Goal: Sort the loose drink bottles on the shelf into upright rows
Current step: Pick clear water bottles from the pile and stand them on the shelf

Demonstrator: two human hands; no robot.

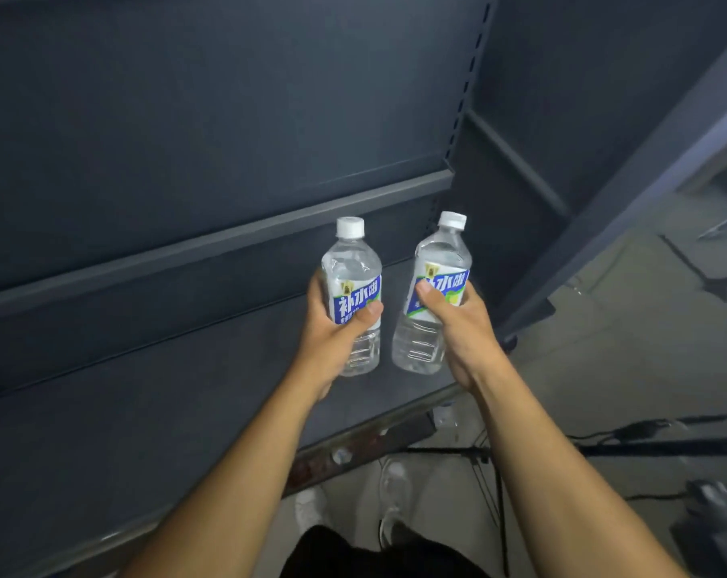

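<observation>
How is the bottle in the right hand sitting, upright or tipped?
Slightly tipped: held in the right hand, the right bottle leans its cap rightward, away from the nearly upright left bottle.

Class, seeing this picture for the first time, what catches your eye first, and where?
Two clear, white-capped bottles at the centre: the left bottle gripped by the left hand, the right bottle, slightly tilted, by the right hand. Behind them runs the dark grey shelf.
</observation>
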